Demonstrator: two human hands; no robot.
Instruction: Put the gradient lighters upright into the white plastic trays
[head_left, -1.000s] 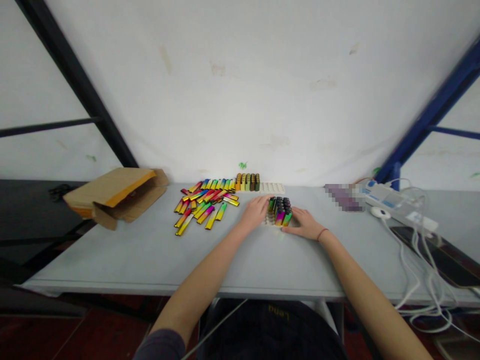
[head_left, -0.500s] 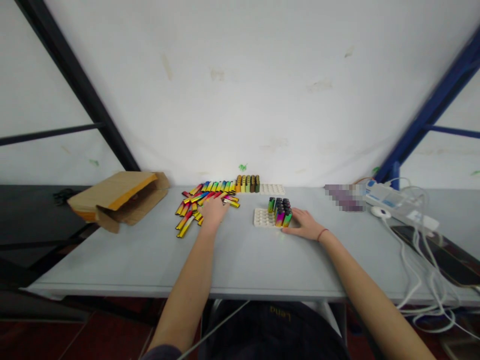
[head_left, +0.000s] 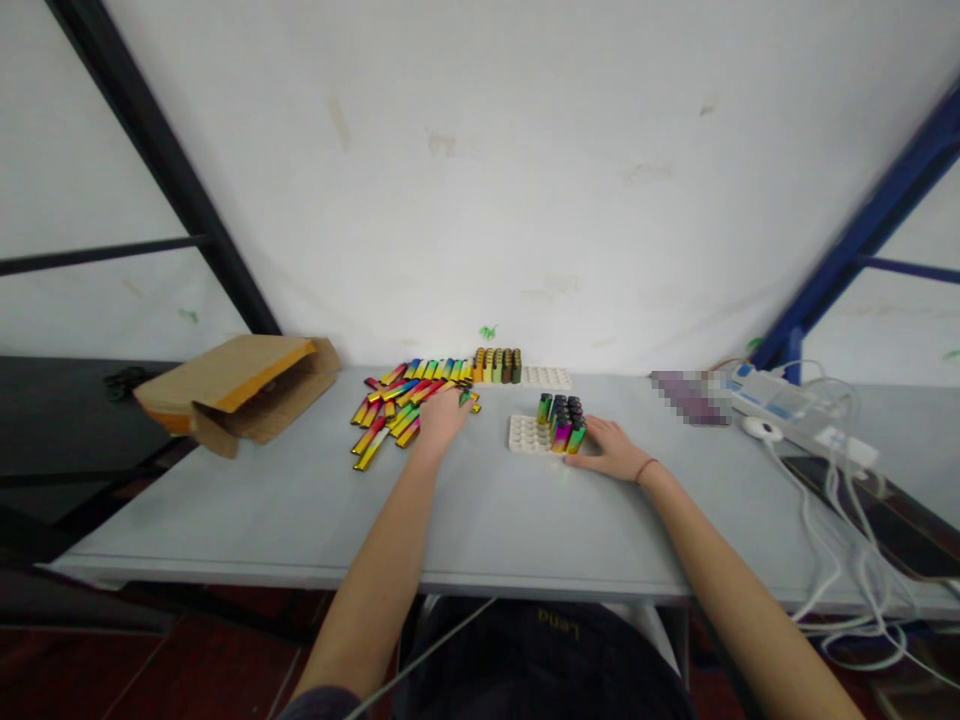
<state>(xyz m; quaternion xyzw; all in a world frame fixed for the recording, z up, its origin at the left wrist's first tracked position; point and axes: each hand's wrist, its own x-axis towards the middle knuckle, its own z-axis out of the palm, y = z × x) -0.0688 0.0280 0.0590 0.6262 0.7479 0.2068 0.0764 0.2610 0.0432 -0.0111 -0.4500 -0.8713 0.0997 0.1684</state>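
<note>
My left hand [head_left: 442, 415] is at the right side of a loose pile of shiny rainbow-coloured lighters [head_left: 371, 440]. Its fingers are bent round a green and yellow lighter [head_left: 466, 398], mostly covered by the hand. My right hand [head_left: 616, 452] rests on the table with thumb and fingers apart, against the right side of a white tray with round holes [head_left: 529, 436]. Upright lighters with black tops [head_left: 568, 420] fill the right part of that tray; holes at its left show bare.
Behind, a second white tray [head_left: 547, 377] has upright yellow-to-brown lighters [head_left: 497, 366] at its left. An opened cardboard box [head_left: 232, 385] lies at the left. To the right are a power strip [head_left: 795, 410], white cables [head_left: 825, 560] and a dark flat device [head_left: 877, 515].
My left hand has shifted slightly right and nearer over the pile, uncovering lighters on its left. My right hand and the front tray have stayed in place.
</note>
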